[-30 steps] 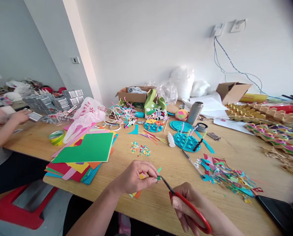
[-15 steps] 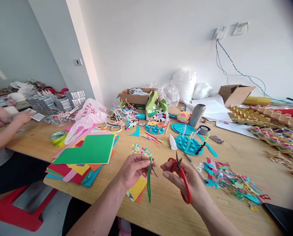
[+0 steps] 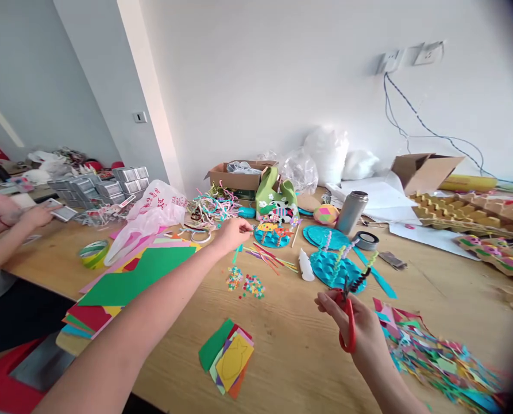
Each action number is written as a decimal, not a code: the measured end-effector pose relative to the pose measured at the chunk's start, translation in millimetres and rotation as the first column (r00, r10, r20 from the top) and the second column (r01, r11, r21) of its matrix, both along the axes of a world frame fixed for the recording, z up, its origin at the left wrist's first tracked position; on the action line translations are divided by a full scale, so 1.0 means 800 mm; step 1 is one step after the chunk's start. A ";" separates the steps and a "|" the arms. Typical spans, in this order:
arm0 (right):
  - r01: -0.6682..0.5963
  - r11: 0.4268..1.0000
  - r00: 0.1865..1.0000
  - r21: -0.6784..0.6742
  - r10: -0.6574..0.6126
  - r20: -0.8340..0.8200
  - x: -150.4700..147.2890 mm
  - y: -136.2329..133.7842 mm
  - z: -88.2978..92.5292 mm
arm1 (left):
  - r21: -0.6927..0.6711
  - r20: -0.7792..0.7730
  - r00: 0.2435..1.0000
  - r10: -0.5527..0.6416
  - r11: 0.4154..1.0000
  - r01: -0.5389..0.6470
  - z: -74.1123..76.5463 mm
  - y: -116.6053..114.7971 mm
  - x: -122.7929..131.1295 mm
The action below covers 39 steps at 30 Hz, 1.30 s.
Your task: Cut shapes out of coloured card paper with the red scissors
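The right hand is raised over the right half of the worktop, towards its near edge, with fingers and thumb through the loops of the red scissors and clamped on them. The blades point up and away, their tips in front of the teal discs that carry pipe cleaners. The left hand is stretched far across the middle of the worktop with its fingertips drawn together. Whether they pinch anything cannot be told. It hovers just above a teal paper strip and beside the markers and the tangle of curled strips. Below it lie loose coloured dots, and near the front edge a small pile of cut shapes topped by a yellow piece with a fish outline. A stack of coloured sheets, green on top, overhangs the left front corner. The pink-white plastic bag behind it bears red printed characters too small to read, and nothing else on the worktop has legible writing. A white glue bottle lies just left of the discs, with a steel flask behind them. A heap of scraps fills the right front corner. At the far left, another person's hand holds a small flat device.
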State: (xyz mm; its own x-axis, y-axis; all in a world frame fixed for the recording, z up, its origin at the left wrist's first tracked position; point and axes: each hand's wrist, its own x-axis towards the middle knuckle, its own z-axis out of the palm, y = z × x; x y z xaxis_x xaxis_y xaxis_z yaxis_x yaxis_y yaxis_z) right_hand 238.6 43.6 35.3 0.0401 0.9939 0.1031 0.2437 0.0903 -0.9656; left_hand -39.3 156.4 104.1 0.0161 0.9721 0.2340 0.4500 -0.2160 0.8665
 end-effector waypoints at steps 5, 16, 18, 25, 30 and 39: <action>0.037 0.998 0.995 0.055 -0.041 0.086 0.006 0.005 -0.009 | -0.004 -0.111 0.991 -0.073 0.997 0.073 -0.029 0.035 0.028; 0.001 0.958 0.920 0.285 -0.113 0.375 0.000 0.002 -0.020 | -0.307 0.399 0.907 0.134 0.952 -0.005 -0.066 0.062 0.051; -0.025 0.959 0.909 0.282 -0.096 0.406 -0.001 0.002 -0.022 | -0.376 0.443 0.873 0.204 0.926 -0.026 -0.080 0.060 0.051; -0.051 0.951 0.891 0.306 -0.096 0.444 -0.001 0.001 -0.022 | -0.522 0.401 0.843 0.359 0.845 -0.112 -0.121 0.068 0.056; 0.006 0.935 0.913 0.354 -0.150 0.380 -0.007 -0.005 -0.018 | -0.483 0.183 0.920 0.347 0.846 -0.223 -0.123 0.076 0.046; -0.032 0.926 0.878 0.376 -0.154 0.454 -0.007 -0.008 -0.014 | -0.102 -0.185 0.950 0.251 0.957 -0.273 -0.093 0.038 0.005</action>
